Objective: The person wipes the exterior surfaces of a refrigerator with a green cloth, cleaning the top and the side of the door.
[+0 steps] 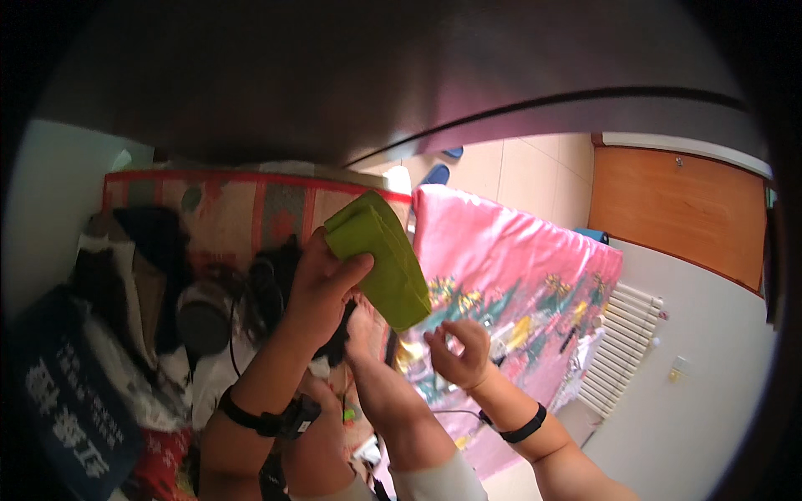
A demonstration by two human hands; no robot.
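Observation:
Between the thumb and fingers of my left hand (326,282) is a folded piece of green fabric (385,266). It hangs slantwise, with a seam or raw edge running along its length. Just beyond its lower end, my right hand (462,352) is raised with the thumb and fingertips drawn together into a ring. Whether anything thin is pinched there is too small to tell. Both of my forearms wear black straps; the left strap (250,413) carries a small dark device. My bare legs and a foot (360,329) show below the fabric.
A shiny pink floral cloth (495,235) with small items on it spreads to the right. Dark bags, clothing and headphones (203,316) are piled at left on a patterned cover (219,194). A dark panel (301,75) looms above. Farther off are slippers (435,175), a radiator (620,351) and a wooden door (680,210).

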